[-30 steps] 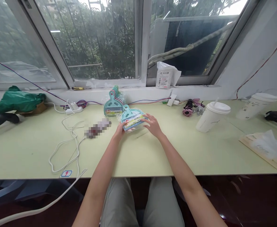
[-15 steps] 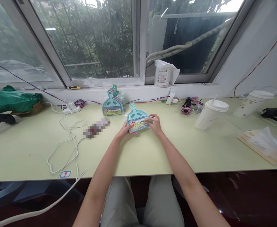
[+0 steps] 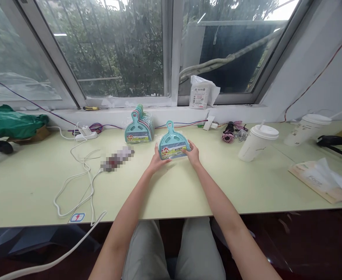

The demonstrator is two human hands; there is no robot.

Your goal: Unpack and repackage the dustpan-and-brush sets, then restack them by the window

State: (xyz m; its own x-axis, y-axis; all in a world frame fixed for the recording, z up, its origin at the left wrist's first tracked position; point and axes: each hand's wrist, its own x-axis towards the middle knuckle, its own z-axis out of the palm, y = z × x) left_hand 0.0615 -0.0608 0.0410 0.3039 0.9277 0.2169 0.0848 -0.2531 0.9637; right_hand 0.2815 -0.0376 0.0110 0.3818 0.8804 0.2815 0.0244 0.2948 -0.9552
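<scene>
A teal mini dustpan and brush set (image 3: pixel 174 140) in clear wrap stands nearly upright on the table, handle up, its printed label facing me. My left hand (image 3: pixel 157 160) grips its lower left side, with the thumb along the bottom edge. At the lower right edge, my right hand (image 3: pixel 193 154) is closed on it, thumb on the label and fingers behind. Just to the left, a row of similar wrapped dustpan sets (image 3: pixel 138 130) leans by the wall under the window.
A white cup (image 3: pixel 255 144) stands on the right near tied cords (image 3: pixel 228 132) and a paper bag (image 3: pixel 316 179). White cables (image 3: pixel 91 182) run across the left, by a blurred item (image 3: pixel 117 159). A wrapped white box (image 3: pixel 199 95) sits on the sill.
The held dustpan set has turned more upright and shifted slightly right. My right fingers have gone from the label front to the right edge, and my left thumb has dropped to the bottom edge.
</scene>
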